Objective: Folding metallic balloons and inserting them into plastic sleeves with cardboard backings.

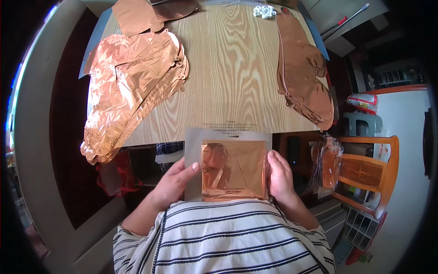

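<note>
In front of my body, just off the table's near edge, I hold a flat, see-through plastic bag with printing and a hang hole along its top. A folded square of shiny copper-coloured foil shows in it, probably a flat foil balloon. My left hand grips the bag's left edge, thumb on top and fingers hidden underneath. At the opposite edge my right hand is closed, with its thumb up beside the foil. Flat copper foil balloons overlap in a pile at the table's left side.
More flat foil balloons lie along the right side of the wood-grain table. White string is bunched at the far edge. A wooden chair to my right has clear packets by it. A red bag sits below left.
</note>
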Available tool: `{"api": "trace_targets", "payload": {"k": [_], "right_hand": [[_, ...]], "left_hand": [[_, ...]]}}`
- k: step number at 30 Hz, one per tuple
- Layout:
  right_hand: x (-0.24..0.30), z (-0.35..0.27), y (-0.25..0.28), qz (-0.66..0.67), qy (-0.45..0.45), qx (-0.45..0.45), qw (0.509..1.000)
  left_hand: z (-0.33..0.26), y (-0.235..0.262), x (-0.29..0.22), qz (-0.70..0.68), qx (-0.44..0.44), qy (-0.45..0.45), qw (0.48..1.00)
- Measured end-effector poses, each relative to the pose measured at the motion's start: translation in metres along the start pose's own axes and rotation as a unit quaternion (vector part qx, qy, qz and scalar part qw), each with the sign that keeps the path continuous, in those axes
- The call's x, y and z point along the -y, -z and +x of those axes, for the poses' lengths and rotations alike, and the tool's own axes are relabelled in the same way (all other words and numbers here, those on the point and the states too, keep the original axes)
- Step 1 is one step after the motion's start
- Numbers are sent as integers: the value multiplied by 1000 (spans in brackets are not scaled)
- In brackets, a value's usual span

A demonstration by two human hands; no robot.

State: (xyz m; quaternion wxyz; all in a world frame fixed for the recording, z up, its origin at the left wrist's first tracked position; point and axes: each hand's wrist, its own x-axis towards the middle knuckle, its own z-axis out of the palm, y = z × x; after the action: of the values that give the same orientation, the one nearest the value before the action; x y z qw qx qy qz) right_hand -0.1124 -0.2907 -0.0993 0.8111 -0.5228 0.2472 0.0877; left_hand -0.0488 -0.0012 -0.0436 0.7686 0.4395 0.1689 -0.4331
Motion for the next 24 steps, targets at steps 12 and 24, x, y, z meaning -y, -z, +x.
{"api": "trace_targets", "payload": {"k": [12,24], "right_hand": [[60,45,-16,75,-22,40,996],[39,45,-20,87,-5,74,993]], "left_hand": [[39,5,-21,14,-10,-28,999],[35,24,-5,-33,37,-36,998]]}}
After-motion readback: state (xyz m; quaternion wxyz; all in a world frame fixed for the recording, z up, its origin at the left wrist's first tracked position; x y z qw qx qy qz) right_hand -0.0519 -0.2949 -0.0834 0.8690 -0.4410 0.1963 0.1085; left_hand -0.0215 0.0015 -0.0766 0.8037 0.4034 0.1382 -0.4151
